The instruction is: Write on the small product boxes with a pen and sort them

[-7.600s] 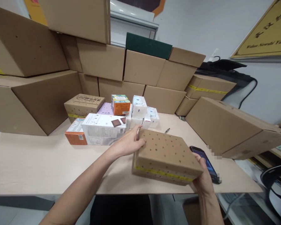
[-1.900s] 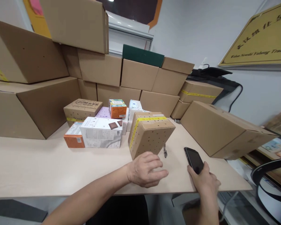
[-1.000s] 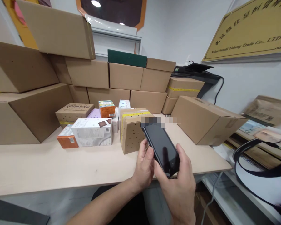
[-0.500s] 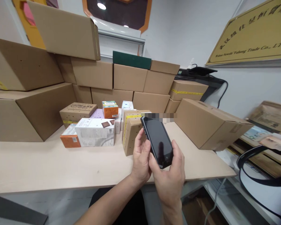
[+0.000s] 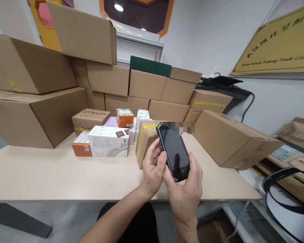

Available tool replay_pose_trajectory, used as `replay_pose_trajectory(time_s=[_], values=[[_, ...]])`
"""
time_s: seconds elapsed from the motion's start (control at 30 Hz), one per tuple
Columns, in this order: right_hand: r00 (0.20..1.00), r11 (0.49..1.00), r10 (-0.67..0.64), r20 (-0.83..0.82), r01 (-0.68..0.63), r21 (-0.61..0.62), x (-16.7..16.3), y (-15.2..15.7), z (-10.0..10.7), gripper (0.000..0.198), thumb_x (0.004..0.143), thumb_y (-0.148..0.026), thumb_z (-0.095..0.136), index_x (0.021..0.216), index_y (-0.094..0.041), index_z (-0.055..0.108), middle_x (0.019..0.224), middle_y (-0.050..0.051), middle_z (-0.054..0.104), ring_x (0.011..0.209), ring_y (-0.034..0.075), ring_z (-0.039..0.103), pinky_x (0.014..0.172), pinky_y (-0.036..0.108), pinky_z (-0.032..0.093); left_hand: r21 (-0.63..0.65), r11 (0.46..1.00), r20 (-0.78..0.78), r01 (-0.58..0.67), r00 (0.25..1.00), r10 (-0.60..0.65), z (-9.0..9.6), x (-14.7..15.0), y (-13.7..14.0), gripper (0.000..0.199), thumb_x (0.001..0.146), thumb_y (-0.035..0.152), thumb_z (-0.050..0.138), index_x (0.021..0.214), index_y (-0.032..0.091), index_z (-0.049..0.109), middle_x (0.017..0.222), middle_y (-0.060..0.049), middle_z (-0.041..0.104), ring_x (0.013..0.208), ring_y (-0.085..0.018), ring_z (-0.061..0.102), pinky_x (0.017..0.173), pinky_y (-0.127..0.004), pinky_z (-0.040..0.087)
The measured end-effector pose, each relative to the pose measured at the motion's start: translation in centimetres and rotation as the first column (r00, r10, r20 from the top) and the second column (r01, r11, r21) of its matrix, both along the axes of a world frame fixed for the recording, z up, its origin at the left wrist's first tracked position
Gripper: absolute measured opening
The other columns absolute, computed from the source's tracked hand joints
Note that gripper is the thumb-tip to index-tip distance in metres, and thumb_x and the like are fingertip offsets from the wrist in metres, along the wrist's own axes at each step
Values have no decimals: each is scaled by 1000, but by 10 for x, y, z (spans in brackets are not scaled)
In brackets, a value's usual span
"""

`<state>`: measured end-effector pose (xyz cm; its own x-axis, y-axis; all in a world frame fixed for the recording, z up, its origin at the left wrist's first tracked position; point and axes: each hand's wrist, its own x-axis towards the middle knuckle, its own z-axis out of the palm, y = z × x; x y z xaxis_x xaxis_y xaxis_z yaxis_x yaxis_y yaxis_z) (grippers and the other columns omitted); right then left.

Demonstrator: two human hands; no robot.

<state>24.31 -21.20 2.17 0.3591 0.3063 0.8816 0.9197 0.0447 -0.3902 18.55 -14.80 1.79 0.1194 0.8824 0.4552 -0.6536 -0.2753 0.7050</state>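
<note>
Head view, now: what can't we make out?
All in the head view:
- Upright carton: right part hidden by the phone and left hand.
- Phone's back: faces away, over the right hand.
- Gold sign: right end cut off by the picture's edge.
- White box: print too small.

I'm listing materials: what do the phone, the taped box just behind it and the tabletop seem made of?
Phone: glossy screen, glass or clear plastic, given its dark reflection; dark rim, probably plastic or rubber.
Taped box: matte brown cardboard, apparently, by its flat, papery look.
Tabletop: smooth, pale, probably laminate, though its wood tone leaves veneer possible.
</note>
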Motion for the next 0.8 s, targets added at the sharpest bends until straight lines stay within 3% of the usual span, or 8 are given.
replay_pose_trajectory(time_s=[0.8], values=[[992, 999, 33, -123, -34, -5, 2, 8, -4, 81, 80, -46, 73, 148, -14, 42, 137, 23, 56, 123, 34, 58, 96, 50, 52, 39, 999, -4, 16, 1000, -15, 2, -2, 9, 45, 92, 36, 65, 134, 26, 54, 119, -8, 71, 107, -20, 69, 94, -32, 55]])
